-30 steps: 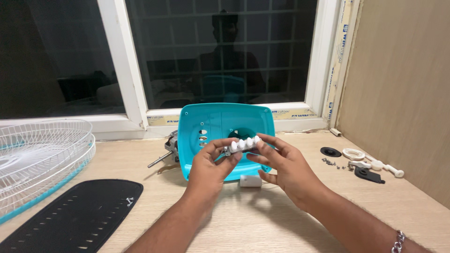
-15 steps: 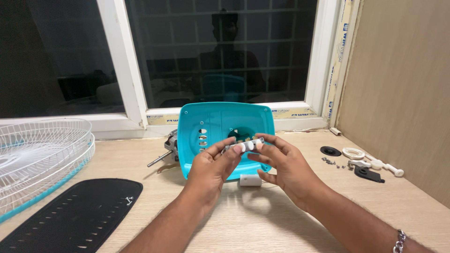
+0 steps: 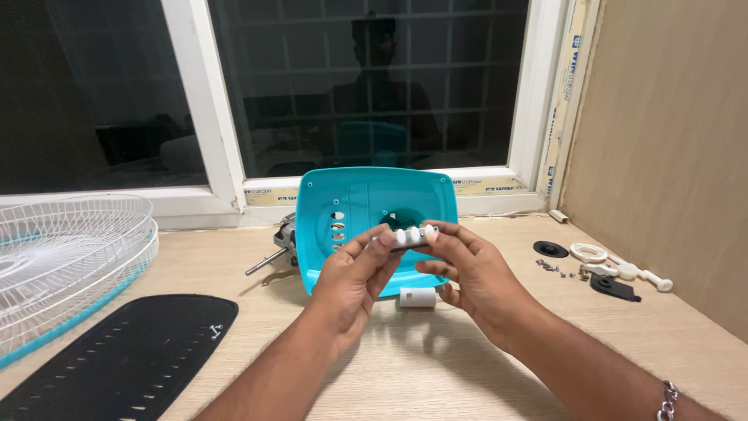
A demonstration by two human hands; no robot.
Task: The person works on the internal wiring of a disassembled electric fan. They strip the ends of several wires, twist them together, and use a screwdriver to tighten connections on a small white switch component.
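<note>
My left hand [image 3: 354,277] and my right hand [image 3: 467,273] together hold a small white push-button switch block [image 3: 409,236] in front of a turquoise plastic fan housing [image 3: 374,210]. The housing stands tilted on the wooden table, its hollow inner side facing me, with a row of slots on its left. The fingertips of both hands pinch the block's ends, and its round white buttons point up. Below my hands, a small white cylinder [image 3: 418,298] lies on the table by the housing's lower edge.
White wire fan guards [image 3: 62,257] lie stacked at the left. A black perforated panel [image 3: 125,359] lies front left. A metal motor shaft [image 3: 269,260] pokes out behind the housing. Small screws, white knobs and black parts [image 3: 600,265] lie at the right, near a wooden wall. A window is behind.
The switch block has come down slightly and closer to the housing, and my fingers have shifted their pinch on it. The rest of the table is unchanged.
</note>
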